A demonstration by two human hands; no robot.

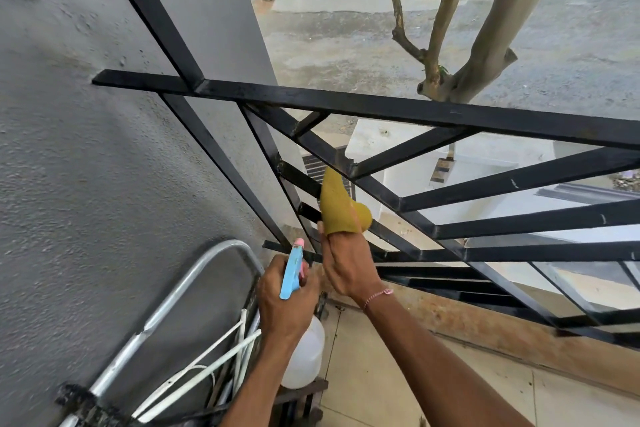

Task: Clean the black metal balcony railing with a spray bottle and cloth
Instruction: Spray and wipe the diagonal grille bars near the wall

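Railing (381, 107) is getting wiped: right hand (349, 270) is gripping the yellow cloth (341, 208) against its lower bars; left hand (284, 298), beside it, is gripping the spray bottle (292, 270). Next move probably needs spraying the neighbouring bar.

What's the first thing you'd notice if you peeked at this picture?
Probably the yellow cloth, bright against the black railing, pressed to a bar near the middle by the right hand. Next, the blue and pink spray bottle gripped in the left hand just below, beside the grey wall.
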